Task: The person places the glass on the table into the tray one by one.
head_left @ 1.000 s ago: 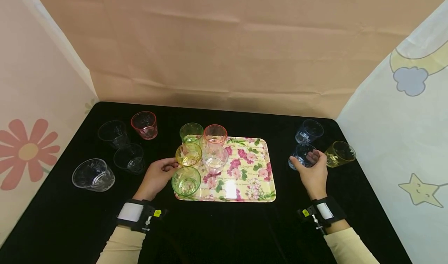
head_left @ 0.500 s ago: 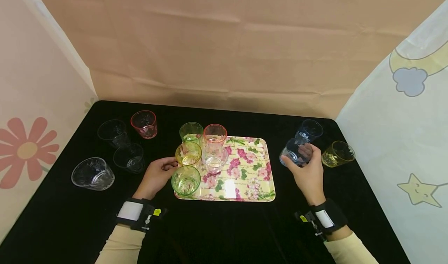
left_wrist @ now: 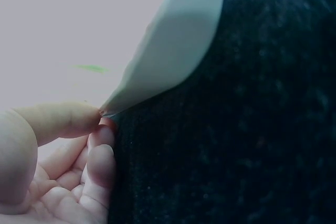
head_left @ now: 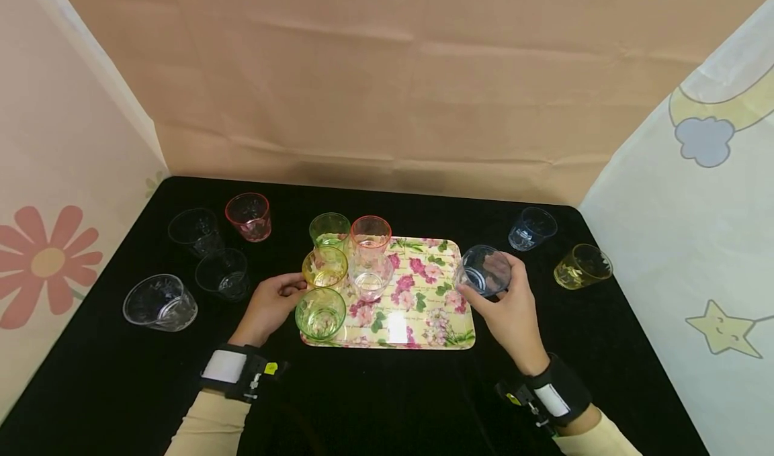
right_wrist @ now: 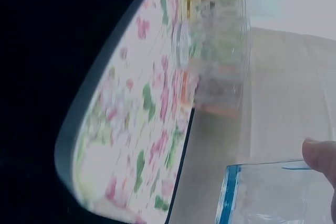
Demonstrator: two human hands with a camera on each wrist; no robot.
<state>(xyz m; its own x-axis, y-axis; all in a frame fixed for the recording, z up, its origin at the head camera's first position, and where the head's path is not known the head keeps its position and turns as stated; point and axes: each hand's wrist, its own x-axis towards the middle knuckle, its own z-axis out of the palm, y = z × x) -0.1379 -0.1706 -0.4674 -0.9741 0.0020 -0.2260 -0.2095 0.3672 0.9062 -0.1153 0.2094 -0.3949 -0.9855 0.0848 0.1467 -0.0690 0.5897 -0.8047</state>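
My right hand grips a clear blue-tinted drinking glass, thumb and fingers round its sides, over the right edge of a floral tray. In the right wrist view this glass shows a blue band at one end, with the thumb against its side. At the tray's left edge, my left hand pinches the rim between thumb and fingers, seen close in the left wrist view. On the tray's left part stand a yellow glass, two green glasses, a red-rimmed glass and a pinkish clear glass.
Left of the tray are three clear glasses, one nearest me, and a red-rimmed glass. A blue glass and a yellow glass stand on the right. Paper walls surround the black table at the back and sides.
My right hand has carried the blue-tinted glass leftward from beside the other blue glass to the tray's right edge. My left hand stays at the tray's left rim.
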